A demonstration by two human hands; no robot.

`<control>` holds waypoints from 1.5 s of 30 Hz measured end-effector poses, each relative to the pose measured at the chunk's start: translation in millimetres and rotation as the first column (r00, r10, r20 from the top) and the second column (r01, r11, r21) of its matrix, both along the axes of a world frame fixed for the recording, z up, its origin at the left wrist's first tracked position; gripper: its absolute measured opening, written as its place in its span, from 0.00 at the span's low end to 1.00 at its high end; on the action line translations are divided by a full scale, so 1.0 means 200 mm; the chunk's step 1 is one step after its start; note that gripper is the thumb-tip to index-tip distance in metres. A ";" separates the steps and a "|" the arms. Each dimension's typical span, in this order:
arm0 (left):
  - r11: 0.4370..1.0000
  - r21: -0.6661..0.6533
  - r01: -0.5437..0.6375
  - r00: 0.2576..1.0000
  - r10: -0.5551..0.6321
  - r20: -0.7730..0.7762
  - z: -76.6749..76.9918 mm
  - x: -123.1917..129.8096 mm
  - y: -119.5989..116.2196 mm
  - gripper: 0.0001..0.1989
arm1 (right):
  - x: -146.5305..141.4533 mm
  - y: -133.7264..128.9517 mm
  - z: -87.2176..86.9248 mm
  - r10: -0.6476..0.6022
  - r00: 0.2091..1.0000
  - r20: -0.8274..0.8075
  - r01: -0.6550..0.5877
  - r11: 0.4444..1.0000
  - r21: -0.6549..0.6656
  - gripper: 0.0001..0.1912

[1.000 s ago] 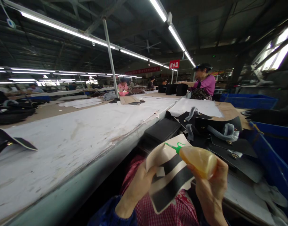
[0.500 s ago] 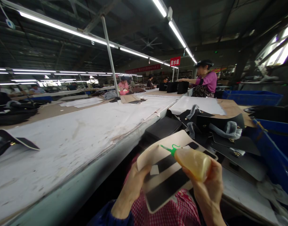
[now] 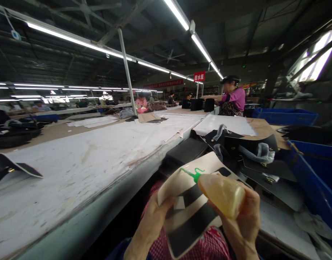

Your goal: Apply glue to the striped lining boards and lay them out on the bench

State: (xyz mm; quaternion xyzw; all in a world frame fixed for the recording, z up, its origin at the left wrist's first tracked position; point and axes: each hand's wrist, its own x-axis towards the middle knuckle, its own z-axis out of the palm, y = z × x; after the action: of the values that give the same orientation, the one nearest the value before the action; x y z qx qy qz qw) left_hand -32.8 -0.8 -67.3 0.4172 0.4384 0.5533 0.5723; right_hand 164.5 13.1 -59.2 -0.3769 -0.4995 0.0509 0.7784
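My left hand (image 3: 158, 213) grips the left edge of a cream panel with black strips (image 3: 191, 231), thumb on its face next to a small pale square. The panel is tilted and curved above my lap, over a red checked apron (image 3: 213, 243). In my right hand (image 3: 243, 216) is a translucent glue bottle (image 3: 221, 193) with amber liquid, its fingers wrapped round the body. The bottle's green nozzle (image 3: 191, 174) points left, its tip at the panel's upper left part; whether it touches the surface I cannot tell.
A long white-covered table (image 3: 81, 162) runs along my left, with a black piece (image 3: 14, 169) on it. Black bag panels with wrapped handles (image 3: 258, 155) are piled at my right, beside a blue bin (image 3: 312, 169). A co-worker in purple (image 3: 235, 97) stands beyond, near black boxes (image 3: 197, 104).
The nozzle tip has shifted slightly left over the panel, and the bottle has lowered a little. My view has tilted slightly. Both hands keep their holds.
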 end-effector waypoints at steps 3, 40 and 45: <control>1.000 0.014 -0.013 0.998 0.014 -0.058 0.02 -0.02 -0.03 0.22 | 0.05 0.03 -0.01 -0.170 0.985 -0.033 0.165 0.978 -0.129 0.30; 0.981 0.091 -0.171 0.977 0.181 -0.111 0.05 -0.12 -0.10 0.30 | 0.08 0.00 0.02 -0.087 0.996 -0.005 0.086 0.991 -0.106 0.29; 0.977 0.076 -0.201 0.965 0.211 -0.158 0.05 -0.13 -0.11 0.24 | 0.14 0.06 0.00 -0.276 0.961 -0.010 0.273 0.955 -0.115 0.31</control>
State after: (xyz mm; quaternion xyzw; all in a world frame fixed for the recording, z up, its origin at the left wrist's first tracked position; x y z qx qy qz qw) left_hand -58.8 -23.1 -57.4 0.4305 0.5088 0.5859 0.4609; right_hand 191.6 25.2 -58.5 -0.4852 -0.4286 -0.0247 0.7617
